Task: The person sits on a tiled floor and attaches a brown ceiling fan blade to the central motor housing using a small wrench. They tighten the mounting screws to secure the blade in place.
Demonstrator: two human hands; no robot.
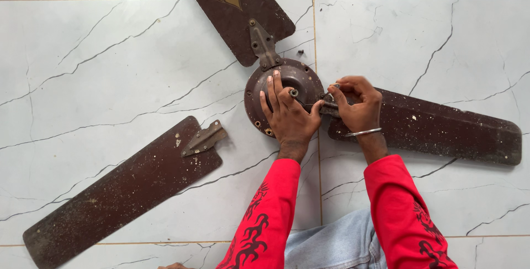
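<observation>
While the left hand (287, 115) lies flat on the fan hub (284, 95), fingers spread and pressing down, the right hand (358, 105) pinches its fingers narrow on a small fastener at the blade bracket, at 3 o'clock of the hub. Steady downward pressure seems wise, so the hub does not spin as the fastener turns. One blade (436, 128) stays joined at 3 o'clock, another (234, 9) at 12 o'clock; a loose blade (118, 192) lies apart at 8 o'clock. Everything rests on the floor (83, 70), pale marble-look tile with dark veins.
</observation>
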